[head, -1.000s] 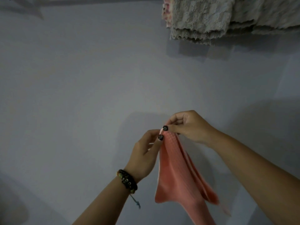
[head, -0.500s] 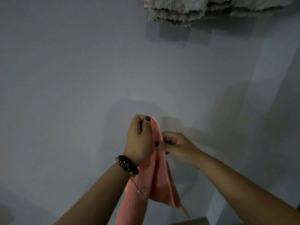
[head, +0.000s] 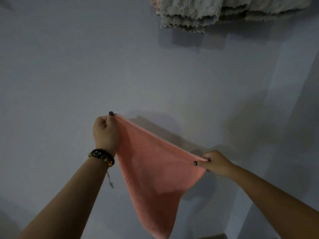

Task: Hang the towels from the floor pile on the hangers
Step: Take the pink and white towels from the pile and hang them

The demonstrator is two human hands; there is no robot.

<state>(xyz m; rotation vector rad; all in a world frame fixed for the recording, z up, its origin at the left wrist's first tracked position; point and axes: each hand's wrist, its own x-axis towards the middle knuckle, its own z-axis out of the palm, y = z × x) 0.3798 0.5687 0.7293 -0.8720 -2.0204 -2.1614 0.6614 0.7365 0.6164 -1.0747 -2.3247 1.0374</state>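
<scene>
A salmon-pink waffle-weave towel [head: 151, 169] is stretched out in front of a pale wall. My left hand [head: 106, 133] grips its upper left corner in a fist, thumb on top. My right hand [head: 214, 163] pinches the opposite corner, lower and to the right. The top edge runs taut and slanting between the two hands, and the rest of the towel hangs down to a point near the bottom of the view. No hanger and no floor pile is in view.
Several grey-white fluffy towels [head: 207, 12] hang at the top right, their lower edges overlapping, with a bit of pink-patterned cloth [head: 157, 6] at their left end. The plain wall [head: 69, 66] fills the background. A wall corner edge [head: 276, 83] runs down the right side.
My hands were close together on the bunched towel. The right hand has slid out to the right and down along the edge, spreading the towel wide. The left hand kept its corner.
</scene>
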